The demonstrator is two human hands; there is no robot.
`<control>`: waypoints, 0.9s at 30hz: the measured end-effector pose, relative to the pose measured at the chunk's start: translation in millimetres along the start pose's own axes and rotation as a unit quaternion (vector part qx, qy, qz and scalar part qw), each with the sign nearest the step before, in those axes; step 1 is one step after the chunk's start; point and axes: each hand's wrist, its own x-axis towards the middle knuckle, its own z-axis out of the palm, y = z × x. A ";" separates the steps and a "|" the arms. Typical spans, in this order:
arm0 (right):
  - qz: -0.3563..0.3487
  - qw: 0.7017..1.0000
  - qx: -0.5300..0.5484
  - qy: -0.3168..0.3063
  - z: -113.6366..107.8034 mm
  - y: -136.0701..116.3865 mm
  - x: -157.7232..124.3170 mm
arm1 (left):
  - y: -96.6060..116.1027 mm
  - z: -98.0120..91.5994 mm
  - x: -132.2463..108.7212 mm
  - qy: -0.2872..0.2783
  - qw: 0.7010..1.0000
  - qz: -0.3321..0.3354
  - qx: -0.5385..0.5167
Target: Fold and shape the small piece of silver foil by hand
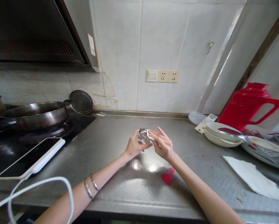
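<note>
My left hand (132,146) is closed around a small, shiny, silvery-clear object (143,136) above the middle of the counter. Whether it is glass or foil I cannot tell. From the right, my right hand (164,144) pinches a folded white tissue (150,135) and presses it against the object's side. Part of the tissue is hidden under the fingers. Between my forearms, on the steel counter (120,189), lies a small red scrap (168,176).
A steel pan (36,115) stands on the stove at left, near a phone (30,158) with a white cable (48,179). To the right are stacked bowls (220,138), a red thermos jug (244,107), a plate (262,151) with utensils and a white paper towel (253,177).
</note>
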 end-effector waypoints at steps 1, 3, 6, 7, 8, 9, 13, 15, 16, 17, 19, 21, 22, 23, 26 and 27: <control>-0.001 1.000 0.002 -0.003 0.6 -1.2 -0.5 | -0.6 0.0 0.0 0.000 1.000 -0.001 -0.004; -0.011 1.000 0.008 -0.017 1.5 -5.7 -0.1 | -2.6 -0.3 0.6 -0.002 1.000 -0.004 -0.013; -0.037 0.998 0.016 -0.039 1.2 -12.0 2.4 | -5.7 -1.3 1.9 -0.001 1.000 -0.010 -0.017; -0.040 0.998 0.018 -0.043 0.9 -12.8 3.2 | -6.1 -1.5 2.2 -0.001 1.000 -0.010 -0.017; -0.038 0.998 0.020 -0.044 0.6 -12.9 3.9 | -6.3 -1.7 2.3 -0.001 1.000 -0.008 -0.016; -0.031 0.998 0.022 -0.040 0.4 -12.3 4.5 | -6.1 -1.8 2.2 -0.003 1.000 -0.005 -0.014; 0.048 0.998 0.051 0.005 1.4 -8.4 6.3 | -4.3 -1.0 0.0 -0.010 1.000 -0.002 0.007; 0.117 0.990 0.078 0.017 2.5 -7.2 7.0 | -4.3 -0.8 -0.8 -0.008 1.000 -0.011 0.009; 0.158 0.983 0.092 0.013 2.8 -6.5 7.4 | -4.7 -1.0 -0.9 -0.008 1.000 -0.018 0.007; 0.200 0.974 0.105 0.003 2.9 -5.7 7.6 | -5.1 -1.3 -0.7 -0.007 1.000 -0.026 0.004; 0.276 0.951 0.137 -0.028 2.3 -2.9 8.1 | -5.9 -2.2 0.6 -0.006 0.999 -0.040 -0.005; 0.320 0.929 0.179 -0.058 0.8 1.0 8.5 | -5.6 -3.3 2.6 -0.006 0.998 -0.053 -0.017; 0.330 0.919 0.202 -0.071 0.1 2.9 8.6 | -4.9 -3.8 3.7 -0.006 0.998 -0.059 -0.022; 0.334 0.911 0.227 -0.083 -0.5 4.5 8.8 | -3.9 -4.4 4.7 -0.005 0.998 -0.065 -0.025; 0.313 0.893 0.301 -0.122 -0.1 5.8 8.8 | 0.6 -6.2 6.8 0.008 0.995 -0.090 -0.031; 0.301 0.887 0.323 -0.135 0.9 5.0 8.6 | 2.2 -6.9 7.1 0.008 0.994 -0.100 -0.032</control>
